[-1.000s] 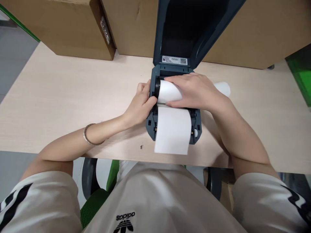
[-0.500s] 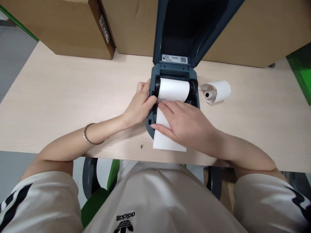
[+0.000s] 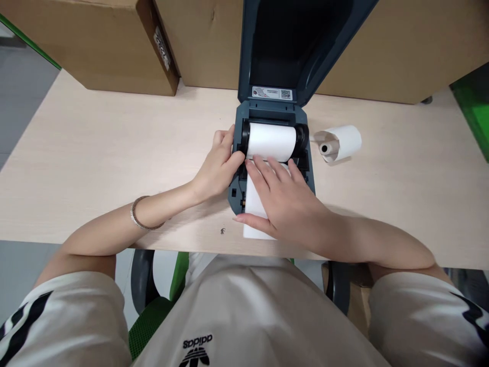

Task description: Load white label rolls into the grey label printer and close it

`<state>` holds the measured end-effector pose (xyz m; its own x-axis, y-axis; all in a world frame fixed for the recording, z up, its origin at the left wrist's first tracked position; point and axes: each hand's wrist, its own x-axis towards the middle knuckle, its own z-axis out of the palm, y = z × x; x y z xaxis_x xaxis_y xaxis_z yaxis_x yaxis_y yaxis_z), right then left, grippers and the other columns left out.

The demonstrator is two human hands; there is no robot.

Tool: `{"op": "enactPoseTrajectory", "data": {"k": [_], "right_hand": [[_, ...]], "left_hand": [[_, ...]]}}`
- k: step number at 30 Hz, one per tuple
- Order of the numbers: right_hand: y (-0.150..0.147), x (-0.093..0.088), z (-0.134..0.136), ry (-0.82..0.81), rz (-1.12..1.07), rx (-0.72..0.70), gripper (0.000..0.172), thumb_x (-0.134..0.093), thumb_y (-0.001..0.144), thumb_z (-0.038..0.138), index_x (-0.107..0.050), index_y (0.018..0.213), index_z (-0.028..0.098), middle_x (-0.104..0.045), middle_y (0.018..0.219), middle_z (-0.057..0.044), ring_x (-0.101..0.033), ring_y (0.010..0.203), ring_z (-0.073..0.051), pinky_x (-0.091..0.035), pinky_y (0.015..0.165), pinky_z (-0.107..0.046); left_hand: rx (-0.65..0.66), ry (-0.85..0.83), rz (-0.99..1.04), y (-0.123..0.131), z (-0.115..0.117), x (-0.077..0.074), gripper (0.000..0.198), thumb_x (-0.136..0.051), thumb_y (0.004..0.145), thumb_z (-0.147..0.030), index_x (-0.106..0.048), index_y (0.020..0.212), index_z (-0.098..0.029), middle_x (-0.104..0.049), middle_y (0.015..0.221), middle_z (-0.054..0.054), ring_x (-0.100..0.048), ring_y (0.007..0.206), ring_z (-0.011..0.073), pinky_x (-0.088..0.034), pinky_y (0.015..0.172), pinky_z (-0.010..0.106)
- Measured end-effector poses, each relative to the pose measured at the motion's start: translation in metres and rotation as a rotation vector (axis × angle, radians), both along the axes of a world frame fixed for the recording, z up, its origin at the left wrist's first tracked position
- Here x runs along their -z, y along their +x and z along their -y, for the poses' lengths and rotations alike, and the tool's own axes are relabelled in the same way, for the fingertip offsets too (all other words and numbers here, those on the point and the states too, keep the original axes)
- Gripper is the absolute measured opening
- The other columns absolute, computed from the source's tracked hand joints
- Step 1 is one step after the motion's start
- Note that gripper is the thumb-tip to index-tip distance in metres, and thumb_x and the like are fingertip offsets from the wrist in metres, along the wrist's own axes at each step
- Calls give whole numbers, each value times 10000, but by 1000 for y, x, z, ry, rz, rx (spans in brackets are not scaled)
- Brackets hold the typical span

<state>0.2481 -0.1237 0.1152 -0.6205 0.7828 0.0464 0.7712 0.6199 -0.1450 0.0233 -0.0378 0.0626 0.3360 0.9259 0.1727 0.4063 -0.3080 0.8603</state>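
Note:
A dark blue-grey label printer (image 3: 236, 114) stands on the table with its lid (image 3: 301, 46) raised. Inside it a roll of white label paper (image 3: 272, 141) sits between black holders, and its loose strip (image 3: 255, 201) runs out over the front edge. My left hand (image 3: 219, 165) grips the printer's left side, thumb over the rim and fingers along the outer wall. Lying flat across the paper strip is my right hand (image 3: 288, 201), fingers spread and fingertips just below the roll. The palm hides part of the strip and the printer's front right.
Right of the printer lies a small loose paper roll (image 3: 346, 142), partly unwound around its core. Large cardboard boxes (image 3: 110, 46) stand along the back of the wooden table (image 3: 95, 163). Below the front edge are a chair's armrests (image 3: 143, 280).
My right hand's fingers have spread and flattened on the strip, which now shows slightly shifted to the right at its lower end. My left hand keeps its hold on the printer.

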Motion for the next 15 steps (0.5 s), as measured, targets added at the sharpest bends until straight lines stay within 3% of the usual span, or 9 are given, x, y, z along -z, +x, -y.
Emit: {"op": "enactPoseTrajectory", "data": {"k": [7, 10, 13, 15], "right_hand": [[3, 4, 13, 78, 13, -39, 1162, -416, 1217, 885, -480, 1913, -44, -388, 1937, -347, -532, 1775, -606, -514, 1367, -885], [6, 5, 22, 164, -14, -41, 1185, -358, 1220, 892, -541, 1857, -90, -435, 1914, -346, -540, 1780, -574, -526, 1387, -841], [24, -10, 23, 171, -53, -142, 1118, -342, 1243, 845, -623, 1800, -83, -533, 1874, -326, -577, 1757, -539, -574, 1375, -764], [42, -34, 14, 47, -94, -242, 989, -358, 1260, 808, -734, 1744, 32, -663, 1798, -263, -673, 1678, -473, -649, 1311, -659]], "left_hand": [[-7, -6, -13, 1, 0, 0, 579, -602, 1072, -288, -621, 1648, -239, -661, 1346, 100, -581, 1504, 349, -431, 1486, 564], [-9, -17, -7, 1, 0, 0, 600, -619, 1072, -323, -623, 1666, -237, -670, 1353, 105, -585, 1513, 353, -447, 1473, 550], [-17, -24, -1, 0, 0, 2, 686, -649, 1078, -376, -584, 1746, -231, -677, 1400, 118, -569, 1538, 359, -449, 1467, 531], [-28, -32, 6, -2, 0, 5, 728, -658, 1081, -387, -558, 1791, -263, -671, 1428, 114, -547, 1566, 361, -439, 1474, 534]]}}
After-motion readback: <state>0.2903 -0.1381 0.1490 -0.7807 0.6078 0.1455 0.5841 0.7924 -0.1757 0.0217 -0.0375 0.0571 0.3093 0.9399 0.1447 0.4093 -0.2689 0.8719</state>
